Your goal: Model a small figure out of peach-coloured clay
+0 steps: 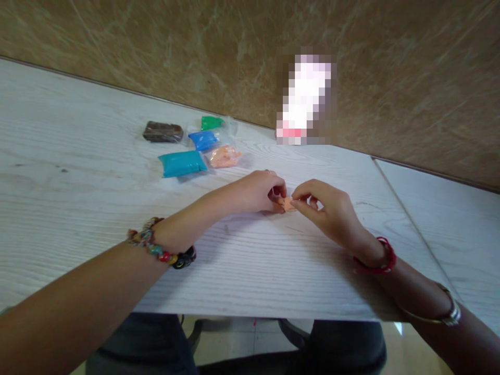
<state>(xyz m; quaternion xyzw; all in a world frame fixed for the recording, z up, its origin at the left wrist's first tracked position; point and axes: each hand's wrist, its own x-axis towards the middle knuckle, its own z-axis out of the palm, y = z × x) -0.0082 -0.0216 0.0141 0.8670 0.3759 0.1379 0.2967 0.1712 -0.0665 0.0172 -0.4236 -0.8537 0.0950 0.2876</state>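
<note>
Between my two hands, low over the white table (234, 260), is a small piece of peach modelling clay (289, 204). My left hand (263, 191) pinches its left side, with thumb and fingers curled round it. From the right, the thumb and forefinger of my right hand (328, 205) close on the clay's other edge. Part of the clay is hidden behind the fingers. Beyond my left hand lies a clear bag of peach clay (224, 156), and beside that a turquoise packet (182, 163).
Farther back lie a blue clay packet (203, 139), a green one (211, 123) and a dark brown wrapped block (163, 132). A blurred-out bright upright object (307, 99) leans at the brown marbled wall (156, 57). A seam (406, 208) crosses the table on the right.
</note>
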